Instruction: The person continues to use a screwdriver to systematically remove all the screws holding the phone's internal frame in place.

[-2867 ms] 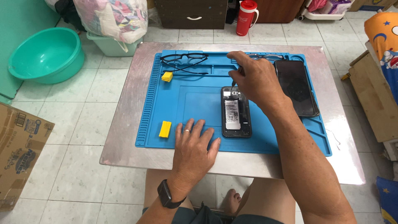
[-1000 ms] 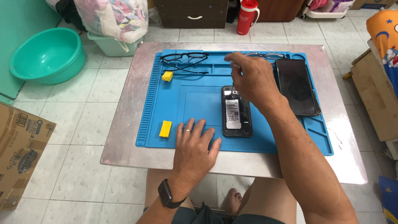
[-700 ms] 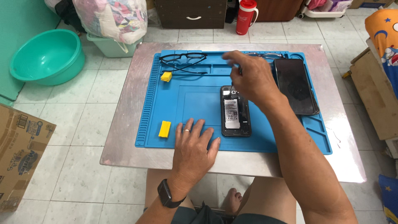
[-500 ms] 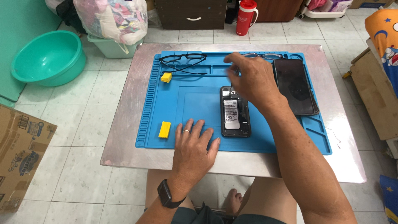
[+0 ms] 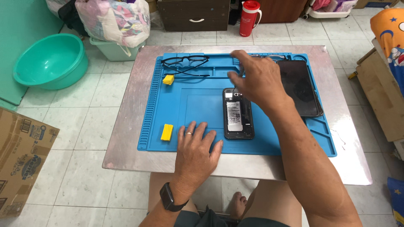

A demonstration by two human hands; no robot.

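Observation:
An opened phone (image 5: 238, 114) with its battery showing lies on a blue work mat (image 5: 202, 105) on a metal table (image 5: 126, 126). My left hand (image 5: 195, 147) rests flat on the mat's near edge, fingers spread, just left of the phone. My right hand (image 5: 254, 77) hovers above the phone's top end near the mat's far compartments, fingers loosely curled; I cannot tell if it holds anything small. A dark phone back panel (image 5: 299, 86) lies to the right of it.
Black glasses (image 5: 185, 62) and a small yellow block (image 5: 168, 79) lie at the mat's far left; another yellow block (image 5: 166, 132) lies near my left hand. A teal basin (image 5: 50, 61), a cardboard box (image 5: 21, 159), a red jug (image 5: 249, 17) and a wooden board (image 5: 381, 92) surround the table.
My right hand has shifted slightly toward the mat's far edge. My left hand and the phone have stayed where they were.

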